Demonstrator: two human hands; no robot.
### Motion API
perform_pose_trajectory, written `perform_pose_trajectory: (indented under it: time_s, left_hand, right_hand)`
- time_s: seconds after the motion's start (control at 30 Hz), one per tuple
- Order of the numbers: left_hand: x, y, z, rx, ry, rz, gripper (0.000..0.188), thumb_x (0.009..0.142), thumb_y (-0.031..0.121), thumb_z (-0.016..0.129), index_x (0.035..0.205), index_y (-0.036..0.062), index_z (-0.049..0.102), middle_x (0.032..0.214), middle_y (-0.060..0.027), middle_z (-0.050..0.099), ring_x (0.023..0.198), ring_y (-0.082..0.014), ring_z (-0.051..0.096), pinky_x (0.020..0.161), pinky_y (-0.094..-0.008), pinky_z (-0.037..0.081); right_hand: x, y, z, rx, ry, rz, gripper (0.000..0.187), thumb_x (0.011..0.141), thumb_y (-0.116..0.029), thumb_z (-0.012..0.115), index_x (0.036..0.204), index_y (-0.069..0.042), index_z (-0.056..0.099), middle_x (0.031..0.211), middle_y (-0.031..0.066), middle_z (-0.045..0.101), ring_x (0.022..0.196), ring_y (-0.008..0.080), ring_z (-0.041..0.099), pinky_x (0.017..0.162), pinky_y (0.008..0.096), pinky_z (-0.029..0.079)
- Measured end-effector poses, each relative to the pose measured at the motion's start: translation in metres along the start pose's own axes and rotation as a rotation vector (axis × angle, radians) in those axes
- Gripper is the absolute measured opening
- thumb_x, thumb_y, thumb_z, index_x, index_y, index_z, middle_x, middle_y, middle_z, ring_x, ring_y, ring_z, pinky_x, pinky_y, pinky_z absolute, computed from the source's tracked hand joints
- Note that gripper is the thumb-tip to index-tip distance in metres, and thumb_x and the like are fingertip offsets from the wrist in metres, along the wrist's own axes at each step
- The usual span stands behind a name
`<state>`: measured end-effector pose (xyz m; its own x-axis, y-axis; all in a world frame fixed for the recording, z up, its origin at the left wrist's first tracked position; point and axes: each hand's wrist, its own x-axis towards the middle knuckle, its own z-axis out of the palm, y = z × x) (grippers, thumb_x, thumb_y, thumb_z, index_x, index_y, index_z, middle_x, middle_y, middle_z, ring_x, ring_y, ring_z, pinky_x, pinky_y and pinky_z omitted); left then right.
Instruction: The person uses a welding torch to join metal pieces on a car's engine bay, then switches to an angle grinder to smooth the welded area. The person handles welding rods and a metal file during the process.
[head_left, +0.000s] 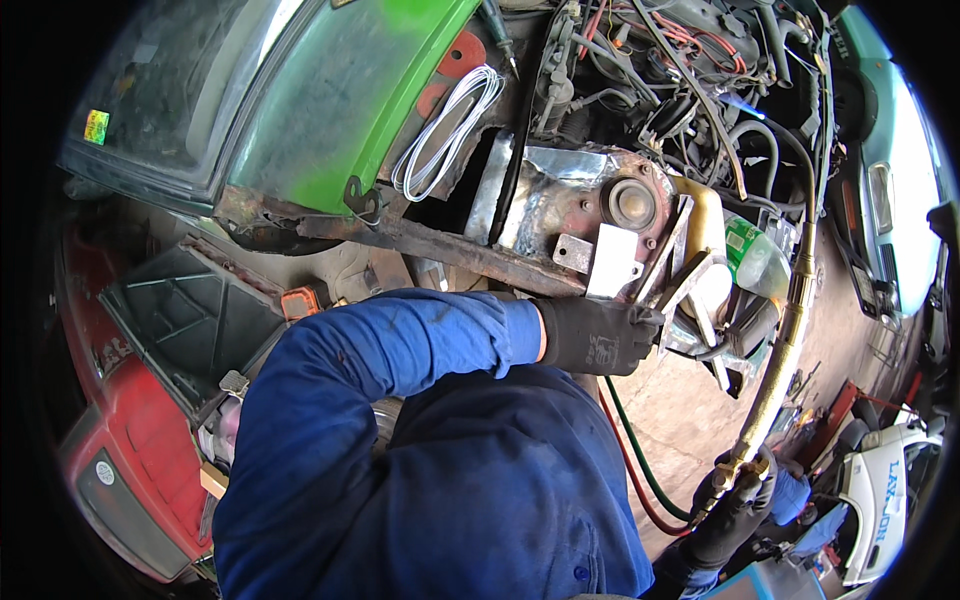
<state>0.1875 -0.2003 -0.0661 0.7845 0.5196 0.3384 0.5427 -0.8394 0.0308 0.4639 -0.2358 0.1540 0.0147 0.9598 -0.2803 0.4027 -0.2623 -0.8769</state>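
My right hand [738,497], in a black glove, is closed round the valve end of a long brass gas torch [778,375]. Its thin neck bends back over the engine bay, and a small blue flame [740,106] burns at the tip. A red hose and a green hose [640,455] run from its lower end. At the car's body edge my gloved left hand [600,335] has its fingers curled; what they grip is hidden. Just above it stands a bright flat metal plate [612,262], against a rusty panel with a round mount [630,204]. Narrow metal strips [685,280] lie beside my fingertips.
A green car body with a windscreen [300,120] rises at the left. A coil of white wire [448,135] lies near the engine bay's wires and hoses [690,60]. A plastic bottle [755,255] is near the torch. A red car part [140,460] and a pale blue vehicle [895,180] flank the area.
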Motion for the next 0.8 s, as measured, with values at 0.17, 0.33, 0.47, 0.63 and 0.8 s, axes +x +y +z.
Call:
perform_pose_trajectory:
  time_s: [0.17, 0.33, 0.47, 0.63, 0.8]
  left_hand:
    - [-0.005, -0.002, -0.011, 0.016, -0.072, -0.007, 0.014, 0.094, 0.02, 0.064, 0.105, 0.0166, 0.071, 0.119, -0.0009, 0.066, 0.124, -0.0215, 0.062, 0.115, -0.0422, 0.048]
    - [-0.008, -0.005, -0.026, -0.111, -0.081, -0.088, 0.012, 0.095, 0.023, 0.064, 0.1, 0.0176, 0.073, 0.113, -0.0001, 0.068, 0.124, -0.0227, 0.062, 0.11, -0.0425, 0.051]
    - [-0.009, -0.004, -0.034, -0.109, -0.12, -0.113, 0.014, 0.095, 0.024, 0.064, 0.102, 0.0173, 0.074, 0.116, 0.0003, 0.069, 0.129, -0.025, 0.061, 0.106, -0.0443, 0.053]
    - [-0.012, -0.005, -0.048, -0.153, -0.166, -0.139, 0.018, 0.096, 0.024, 0.063, 0.107, 0.0157, 0.074, 0.119, -0.0017, 0.07, 0.133, -0.0286, 0.059, 0.112, -0.046, 0.051]
    - [-0.028, -0.013, -0.083, -0.158, 0.222, -0.395, 0.026, 0.094, 0.022, 0.07, 0.118, 0.012, 0.071, 0.131, -0.0089, 0.067, 0.135, -0.0296, 0.059, 0.117, -0.0499, 0.048]
  right_hand:
    - [-0.009, 0.001, 0.003, -0.058, 0.058, -0.025, 0.062, 0.107, -0.058, 0.064, 0.133, -0.002, 0.062, 0.089, 0.0079, 0.069, 0.06, 0.0079, 0.061, 0.049, 0.0206, 0.047]
    - [-0.006, 0.003, 0.0, 0.007, 0.023, -0.002, 0.061, 0.108, -0.057, 0.063, 0.133, -0.002, 0.062, 0.09, 0.0087, 0.07, 0.061, 0.008, 0.062, 0.049, 0.0206, 0.047]
    - [0.002, 0.002, -0.003, 0.024, -0.006, 0.014, 0.061, 0.108, -0.057, 0.064, 0.134, -0.002, 0.062, 0.091, 0.0092, 0.071, 0.061, 0.0088, 0.062, 0.049, 0.0211, 0.048]
    - [0.011, 0.004, -0.007, 0.018, -0.02, 0.009, 0.061, 0.107, -0.056, 0.066, 0.134, -0.001, 0.062, 0.09, 0.0094, 0.07, 0.062, 0.0098, 0.063, 0.049, 0.0217, 0.047]
    - [0.021, 0.004, -0.015, 0.043, -0.066, 0.019, 0.061, 0.107, -0.055, 0.067, 0.134, -0.001, 0.062, 0.091, 0.0099, 0.071, 0.064, 0.0104, 0.065, 0.05, 0.0216, 0.047]
